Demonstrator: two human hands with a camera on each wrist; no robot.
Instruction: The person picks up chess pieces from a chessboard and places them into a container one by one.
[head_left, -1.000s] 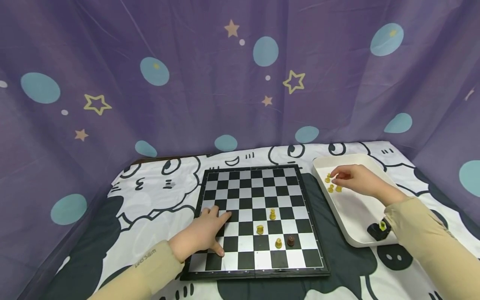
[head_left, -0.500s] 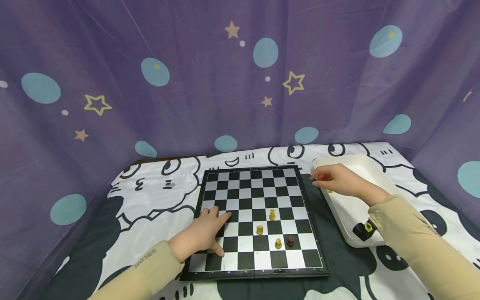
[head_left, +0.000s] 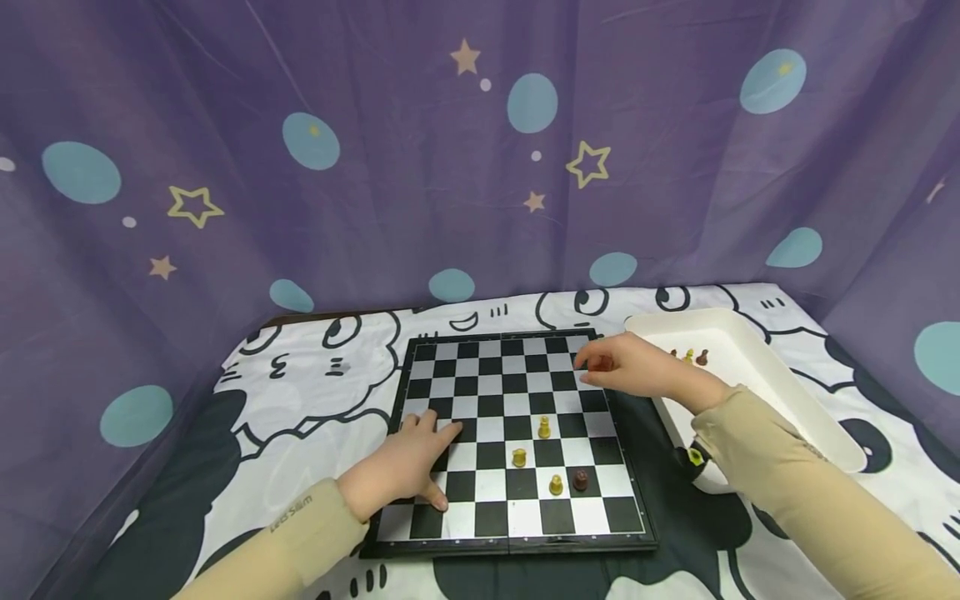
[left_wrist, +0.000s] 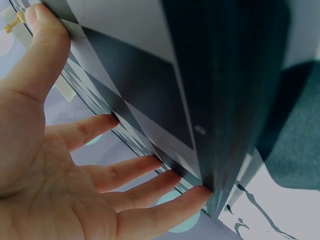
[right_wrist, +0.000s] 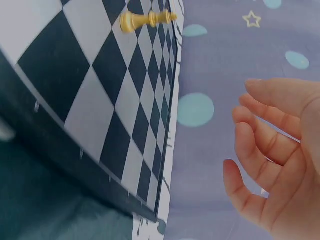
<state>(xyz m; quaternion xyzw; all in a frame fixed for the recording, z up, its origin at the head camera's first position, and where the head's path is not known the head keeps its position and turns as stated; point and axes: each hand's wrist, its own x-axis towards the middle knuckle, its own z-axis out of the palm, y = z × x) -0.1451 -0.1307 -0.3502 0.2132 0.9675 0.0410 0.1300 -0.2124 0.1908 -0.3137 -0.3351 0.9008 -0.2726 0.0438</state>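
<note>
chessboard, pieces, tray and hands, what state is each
Black-and-white chessboard, unfolded flat
Three yellow chess pieces, standing on the chessboard
Dark brown chess piece, standing on the chessboard
White rectangular tray, holding small pieces
Left hand, fingers spread, on the chessboard
Right hand, fingers bent, contents unclear

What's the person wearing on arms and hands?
The left hand and right hand are ungloved. The left sleeve and right sleeve are beige, the left with dark lettering. A black device with a yellow-green patch sits at the right cuff.
</note>
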